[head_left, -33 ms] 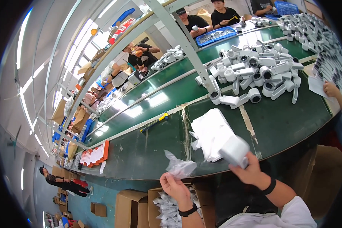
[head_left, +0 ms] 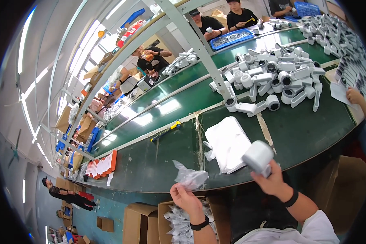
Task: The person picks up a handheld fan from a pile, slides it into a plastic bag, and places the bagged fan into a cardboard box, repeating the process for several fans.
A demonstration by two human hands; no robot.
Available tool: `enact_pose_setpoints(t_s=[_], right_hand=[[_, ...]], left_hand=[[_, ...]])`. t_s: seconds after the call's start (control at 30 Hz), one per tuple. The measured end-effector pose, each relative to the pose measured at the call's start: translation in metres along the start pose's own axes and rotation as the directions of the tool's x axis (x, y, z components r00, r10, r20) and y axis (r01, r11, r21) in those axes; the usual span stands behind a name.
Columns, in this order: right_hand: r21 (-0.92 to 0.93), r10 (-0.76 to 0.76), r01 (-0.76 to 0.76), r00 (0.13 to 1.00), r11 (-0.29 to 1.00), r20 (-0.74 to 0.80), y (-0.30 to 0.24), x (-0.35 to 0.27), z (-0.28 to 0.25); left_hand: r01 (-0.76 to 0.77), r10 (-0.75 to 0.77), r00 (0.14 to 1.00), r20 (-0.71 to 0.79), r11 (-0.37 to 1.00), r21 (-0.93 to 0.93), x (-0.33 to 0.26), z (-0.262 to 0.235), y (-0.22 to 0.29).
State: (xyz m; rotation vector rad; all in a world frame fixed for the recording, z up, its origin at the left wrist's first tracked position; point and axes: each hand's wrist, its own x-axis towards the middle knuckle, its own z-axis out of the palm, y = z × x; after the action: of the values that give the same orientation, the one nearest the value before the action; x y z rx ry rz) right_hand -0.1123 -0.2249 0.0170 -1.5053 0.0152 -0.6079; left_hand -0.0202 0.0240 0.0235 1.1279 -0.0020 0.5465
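Note:
My left hand (head_left: pixel 188 202) pinches the edge of a crumpled clear plastic bag (head_left: pixel 191 178) at the near edge of the green table. In my right hand (head_left: pixel 273 182) is a light grey plastic device (head_left: pixel 258 156) with a bulky rounded head, slightly blurred and raised over the table edge. Just left of that device lies a stack of thin white sheets or bags (head_left: pixel 227 142); which they are I cannot tell. A large heap of similar grey devices (head_left: pixel 272 75), with round heads and looped handles, is on the table beyond.
A yellow-and-black hammer (head_left: pixel 166 131) lies left of the white stack. Further left stands an orange box (head_left: pixel 114 160) of white slips. Below the edge, a cardboard box (head_left: pixel 163 223) holds bagged items. A metal post (head_left: pixel 199 53) rises mid-table. Other people work across it; another person's hand (head_left: pixel 354 96) is at right.
My right hand has lifted the grey device slightly up and to the right, away from the white stack. The plastic bag in my left hand has shifted a little left.

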Motion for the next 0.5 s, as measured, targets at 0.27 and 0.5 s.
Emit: enact_pose_setpoints(t_s=[0.27,0.5], right_hand=[[0.171,0.280,-0.240,0.920,0.956,-0.273,0.045,0.021,-0.068],[0.120,0.261,-0.235,0.911,0.965,-0.320,0.063,0.005,-0.069]], left_hand=[[-0.305,0.297,0.951,0.088,0.850,0.430,0.059,0.009,-0.031],[-0.201,0.069,0.971,0.231,0.758,0.620,0.054,0.000,-0.101]])
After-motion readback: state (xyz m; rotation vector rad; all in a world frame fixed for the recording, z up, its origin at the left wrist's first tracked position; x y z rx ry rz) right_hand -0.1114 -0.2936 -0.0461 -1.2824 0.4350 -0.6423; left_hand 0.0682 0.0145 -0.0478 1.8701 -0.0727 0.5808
